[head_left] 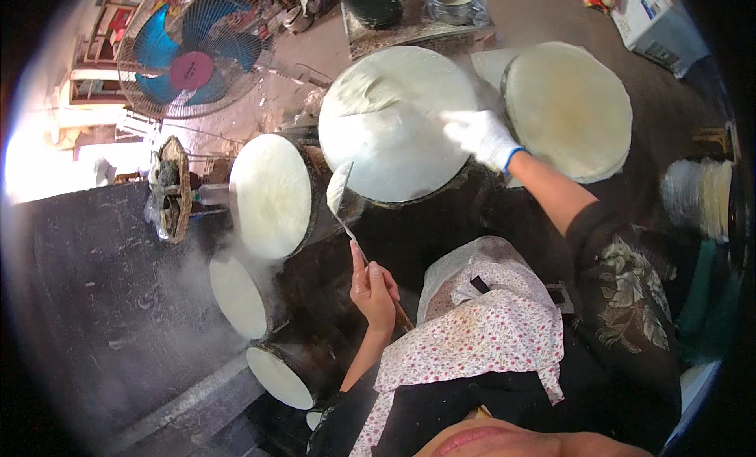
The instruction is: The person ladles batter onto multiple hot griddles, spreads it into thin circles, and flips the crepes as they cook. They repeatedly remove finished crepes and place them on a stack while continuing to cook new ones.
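So the right hand (486,138), in a white glove, is flat on the right edge of a big round white sheet (398,122) that's spread over a dark round griddle (465,185), fingers pressing or pinching at the rim, can't really tell which. The left hand (372,288) is bare and wrapped around the handle of a long flat spatula (340,191), its blade pointing up and resting against the lower left edge of that same sheet.

Around it: another round sheet (567,111) lies just to the right on its own surface, nearly touching the gloved hand. To the left there's a row of smaller griddles (272,193) covered in white, running down toward the lower left, with steam coming off them. A blue fan (191,51) stands at the top left, and a small basket (173,189) sits beside the left griddle. A stack of finished sheets (701,197) is well off to the right. A floral apron (480,315) fills the bottom middle.
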Action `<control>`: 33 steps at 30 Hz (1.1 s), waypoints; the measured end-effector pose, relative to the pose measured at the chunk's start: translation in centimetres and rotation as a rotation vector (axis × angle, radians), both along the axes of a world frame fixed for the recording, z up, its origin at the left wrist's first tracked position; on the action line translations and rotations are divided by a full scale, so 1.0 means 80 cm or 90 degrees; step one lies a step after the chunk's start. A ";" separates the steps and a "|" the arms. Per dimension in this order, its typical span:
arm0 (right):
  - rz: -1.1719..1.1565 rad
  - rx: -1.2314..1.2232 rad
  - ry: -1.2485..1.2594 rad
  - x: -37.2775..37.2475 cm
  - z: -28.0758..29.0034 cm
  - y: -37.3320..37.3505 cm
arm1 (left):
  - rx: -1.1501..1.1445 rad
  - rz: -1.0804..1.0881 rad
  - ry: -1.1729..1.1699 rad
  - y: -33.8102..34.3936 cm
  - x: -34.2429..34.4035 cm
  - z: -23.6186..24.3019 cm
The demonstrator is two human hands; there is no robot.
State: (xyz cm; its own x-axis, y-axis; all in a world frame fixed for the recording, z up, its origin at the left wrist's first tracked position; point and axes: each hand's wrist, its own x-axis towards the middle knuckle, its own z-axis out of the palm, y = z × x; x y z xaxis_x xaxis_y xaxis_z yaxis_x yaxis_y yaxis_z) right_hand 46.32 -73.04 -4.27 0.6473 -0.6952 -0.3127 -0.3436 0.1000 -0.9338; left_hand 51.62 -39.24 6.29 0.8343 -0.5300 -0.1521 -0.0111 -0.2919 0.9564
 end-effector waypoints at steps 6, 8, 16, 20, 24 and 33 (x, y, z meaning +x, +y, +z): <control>0.199 -0.141 0.035 -0.002 -0.003 -0.007 | 0.029 0.016 0.009 0.000 -0.008 0.001; 0.200 -0.004 -0.011 -0.003 0.000 -0.008 | 0.026 0.019 0.003 0.003 -0.011 0.001; 0.218 -0.255 -0.129 0.008 0.021 -0.008 | 0.052 0.038 0.030 0.003 -0.015 0.004; 0.299 0.072 0.138 0.005 0.016 -0.009 | 0.045 0.047 0.036 0.003 -0.019 0.004; 0.024 -0.104 -0.051 0.004 0.013 -0.007 | 0.064 0.071 0.053 0.010 -0.028 0.007; 0.231 0.170 0.100 0.008 0.039 -0.010 | 0.065 0.107 0.088 0.026 -0.027 -0.005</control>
State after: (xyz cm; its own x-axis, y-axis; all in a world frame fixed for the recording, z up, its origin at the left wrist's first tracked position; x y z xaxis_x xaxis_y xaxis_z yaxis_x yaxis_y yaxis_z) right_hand 46.97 -73.86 -1.18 0.7635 -0.3154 -0.5635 -0.5362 0.1767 -0.8254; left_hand 49.47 -37.19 5.91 0.8771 -0.3616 -0.3163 0.1742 -0.3742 0.9108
